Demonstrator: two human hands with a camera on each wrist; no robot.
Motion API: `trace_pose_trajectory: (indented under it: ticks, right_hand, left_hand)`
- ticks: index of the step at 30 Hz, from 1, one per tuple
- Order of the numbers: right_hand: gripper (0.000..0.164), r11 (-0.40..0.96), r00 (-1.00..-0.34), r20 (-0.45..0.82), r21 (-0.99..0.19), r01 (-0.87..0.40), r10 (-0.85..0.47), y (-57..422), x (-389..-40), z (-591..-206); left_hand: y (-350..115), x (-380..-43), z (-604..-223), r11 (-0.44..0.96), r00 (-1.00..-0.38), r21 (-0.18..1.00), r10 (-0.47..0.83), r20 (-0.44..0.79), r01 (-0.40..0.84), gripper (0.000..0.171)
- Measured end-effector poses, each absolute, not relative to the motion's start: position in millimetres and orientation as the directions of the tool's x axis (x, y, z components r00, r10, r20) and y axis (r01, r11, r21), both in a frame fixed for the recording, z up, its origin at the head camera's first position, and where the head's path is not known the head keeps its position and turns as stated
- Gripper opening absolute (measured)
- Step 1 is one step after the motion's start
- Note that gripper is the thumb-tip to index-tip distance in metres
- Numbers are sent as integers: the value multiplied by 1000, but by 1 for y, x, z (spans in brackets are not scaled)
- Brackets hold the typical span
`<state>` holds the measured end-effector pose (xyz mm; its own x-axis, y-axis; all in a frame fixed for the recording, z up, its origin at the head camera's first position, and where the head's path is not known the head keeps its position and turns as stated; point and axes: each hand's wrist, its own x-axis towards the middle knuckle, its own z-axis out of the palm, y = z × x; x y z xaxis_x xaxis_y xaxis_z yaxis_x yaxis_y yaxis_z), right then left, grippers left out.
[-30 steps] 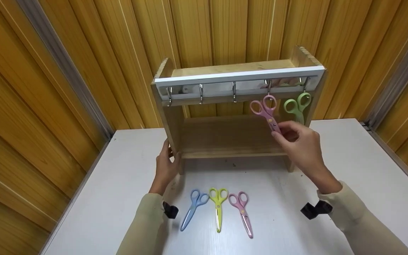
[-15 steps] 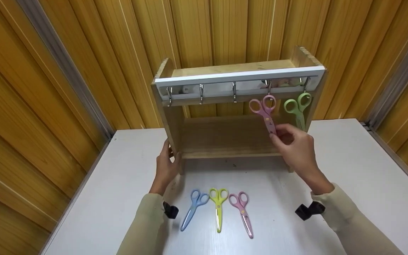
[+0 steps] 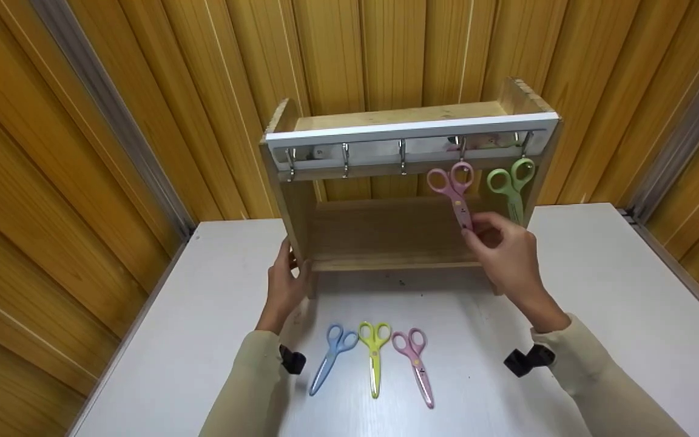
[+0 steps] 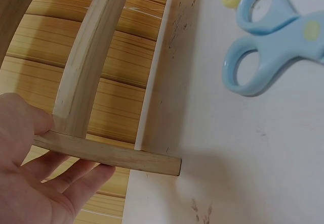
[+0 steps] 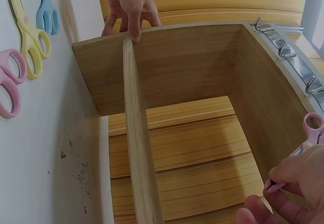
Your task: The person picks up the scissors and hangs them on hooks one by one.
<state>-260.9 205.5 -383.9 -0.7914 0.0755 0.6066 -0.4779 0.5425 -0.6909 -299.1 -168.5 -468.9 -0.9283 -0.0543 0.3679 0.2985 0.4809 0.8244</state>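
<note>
A wooden rack [image 3: 386, 233] with a white hook rail [image 3: 410, 128] stands at the back of the white table [image 3: 604, 291]. Pink scissors [image 3: 454, 188] hang by a handle ring from the fourth hook; my right hand [image 3: 501, 249] pinches their blade end [image 5: 304, 145]. Green scissors [image 3: 510, 182] hang from the hook at the far right. My left hand [image 3: 286, 285] grips the rack's lower left side panel [image 4: 101, 153], fingers wrapped round its edge [image 5: 129, 6]. Blue [image 3: 331, 355], yellow-green [image 3: 374, 358] and pink scissors [image 3: 416, 364] lie on the table in front.
Three hooks [image 3: 344, 159] on the rail's left part hang bare. Wood-panelled walls [image 3: 113, 109] close in behind and on both sides. Bare table lies to the right of the rack.
My right hand has drawn slightly left and toward me, and the hanging pink scissors now hang closer to vertical. The left hand has stayed on the rack.
</note>
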Motion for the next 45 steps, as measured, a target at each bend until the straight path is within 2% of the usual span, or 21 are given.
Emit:
trace_pose_trajectory:
  ticks: [26,29,38,45]
  right_hand:
    - [18,582,-818,574,-680,-445,45,209,-259,-385]
    - [26,604,-835,549,-672,-429,18,208,-256,-387]
    - [71,669,-919,391,-669,-322,-51,212,-238,-407]
    - [83,751,-940,324,-595,-287,-103,207,-218,-438]
  left_hand:
    - [-166,-300,-470,468,-929,830,-49,367,303,68]
    - [-167,-300,-470,465,-933,837,-58,355,289,68]
    - [-168,-299,-469,462,-941,845,-60,332,269,68]
    - [-169,-300,-468,466,-939,840,-54,339,276,68]
